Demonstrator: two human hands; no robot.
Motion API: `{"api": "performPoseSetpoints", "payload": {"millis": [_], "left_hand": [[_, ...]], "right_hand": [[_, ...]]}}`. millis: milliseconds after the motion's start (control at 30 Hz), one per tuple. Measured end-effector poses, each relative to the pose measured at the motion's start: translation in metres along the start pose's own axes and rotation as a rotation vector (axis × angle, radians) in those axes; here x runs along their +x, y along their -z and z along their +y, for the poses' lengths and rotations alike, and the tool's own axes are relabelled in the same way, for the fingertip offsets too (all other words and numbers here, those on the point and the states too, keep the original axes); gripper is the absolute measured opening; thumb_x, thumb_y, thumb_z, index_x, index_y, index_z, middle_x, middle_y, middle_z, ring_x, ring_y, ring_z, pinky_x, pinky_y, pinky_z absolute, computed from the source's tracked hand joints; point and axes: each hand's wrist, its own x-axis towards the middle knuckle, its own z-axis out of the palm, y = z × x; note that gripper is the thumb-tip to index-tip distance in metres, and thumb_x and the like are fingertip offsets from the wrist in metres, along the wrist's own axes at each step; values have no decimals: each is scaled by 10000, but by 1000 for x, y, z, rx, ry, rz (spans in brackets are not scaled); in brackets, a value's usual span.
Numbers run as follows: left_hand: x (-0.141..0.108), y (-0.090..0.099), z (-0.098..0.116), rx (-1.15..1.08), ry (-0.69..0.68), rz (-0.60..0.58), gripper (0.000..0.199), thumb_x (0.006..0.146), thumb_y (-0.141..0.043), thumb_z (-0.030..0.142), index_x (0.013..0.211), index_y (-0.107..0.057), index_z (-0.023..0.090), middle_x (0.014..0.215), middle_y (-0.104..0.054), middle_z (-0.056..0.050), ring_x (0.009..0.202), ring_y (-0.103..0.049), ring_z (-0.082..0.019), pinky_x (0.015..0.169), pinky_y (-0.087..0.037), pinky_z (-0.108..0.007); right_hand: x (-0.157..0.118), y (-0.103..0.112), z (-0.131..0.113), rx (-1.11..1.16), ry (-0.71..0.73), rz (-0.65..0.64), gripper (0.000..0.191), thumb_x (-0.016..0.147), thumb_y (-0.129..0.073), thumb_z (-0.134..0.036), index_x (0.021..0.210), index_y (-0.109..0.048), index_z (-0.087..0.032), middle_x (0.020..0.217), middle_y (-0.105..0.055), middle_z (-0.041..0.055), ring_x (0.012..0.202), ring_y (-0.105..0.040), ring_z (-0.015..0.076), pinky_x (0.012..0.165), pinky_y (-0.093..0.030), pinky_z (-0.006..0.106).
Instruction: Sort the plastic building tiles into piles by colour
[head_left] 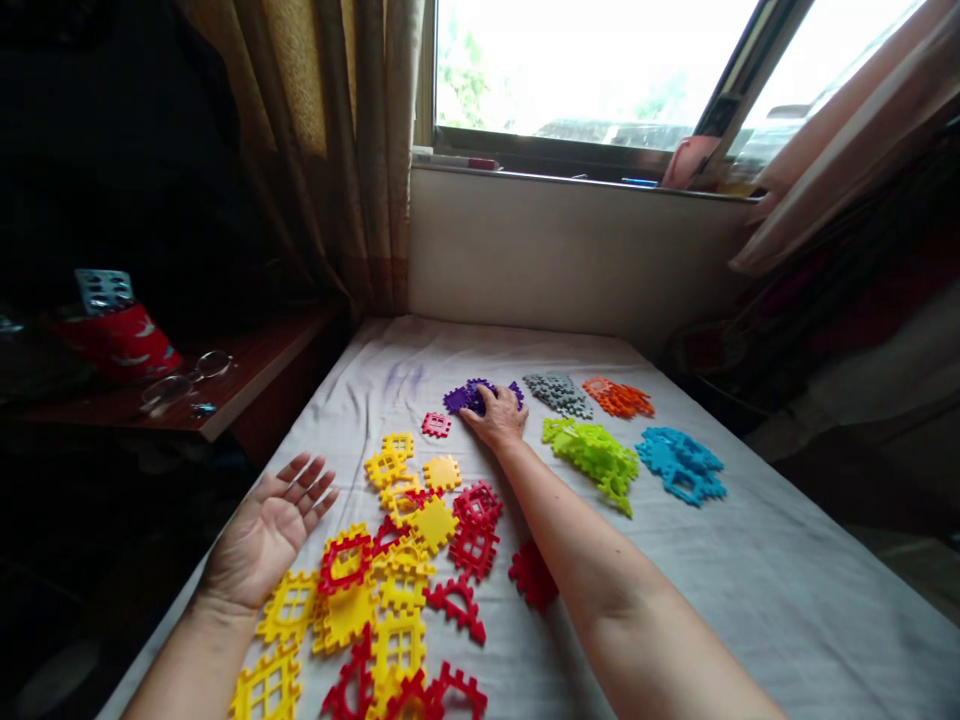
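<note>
My right hand [499, 415] reaches far out and rests on a pile of purple interlocking building tiles [459, 398], its fingers spread over them. My left hand [274, 525] is open, palm up, with nothing in it, just left of the mixed yellow and red tiles. Among these are a solid yellow tile [433, 524], a yellow window tile [397, 645], a red window tile [474, 550] and a red arched tile [457, 605]. A small pinkish-red tile [436, 425] lies left of the purple pile. Partly hidden by my right forearm is a dark red tile [534, 576].
Right of the purple pile lie grey tiles [559, 393], orange tiles [619, 396], lime green tiles [592, 455] and blue tiles [681, 463], on a pale cloth [750, 600]. To the left, a wooden table [255, 378] bears eyeglasses [214, 365] and a red patterned container [124, 340].
</note>
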Motion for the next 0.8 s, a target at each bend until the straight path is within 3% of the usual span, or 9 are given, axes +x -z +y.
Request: {"api": "performPoseSetpoints", "payload": {"millis": [233,400,533,633,800], "left_hand": [[0,-2,-1,13,0,44,227,832,-556,274,1012,-676,207,1148,-707,-85,1085,-655,-251,886,-577,-432],[0,-3,0,14,-7,59,234,830,-562,286,1017,-680,208,1133,-711,-82,1077,-657,-251,869,-584,-428],[-1,-3,0,10,-4,54,231,827,-559,273,1008,-684,206,1124,-715,-79,1065,-661,-247,849,-592,-416],[0,-2,-1,12,-5,42,224,824,-562,271,999,-683,201,1121,-713,-79,1062,-662,-245,861,-587,-418],[1,1,-1,17,-16,5,237,825,-565,269,1025,-672,201,1142,-701,-89,1092,-651,-250,909,-566,-443]], "right_hand": [[34,-5,-1,-2,-1,-8,562,857,-578,-575,1361,-540,-330,1450,-484,107,1348,-368,306,1064,-274,571],[35,-3,-1,-29,19,25,592,867,-538,-605,1371,-532,-293,1475,-458,125,1374,-334,322,1083,-225,598],[23,0,-8,-66,185,95,621,848,-576,-590,1376,-528,-267,1515,-411,133,1418,-268,333,1116,-146,600],[19,2,-19,-85,299,38,569,836,-611,-545,1334,-566,-274,1525,-404,121,1434,-253,323,1134,-130,579],[22,3,-32,-115,164,15,444,882,-566,-370,1309,-592,-250,1502,-434,136,1414,-295,332,1118,-178,587]]}}
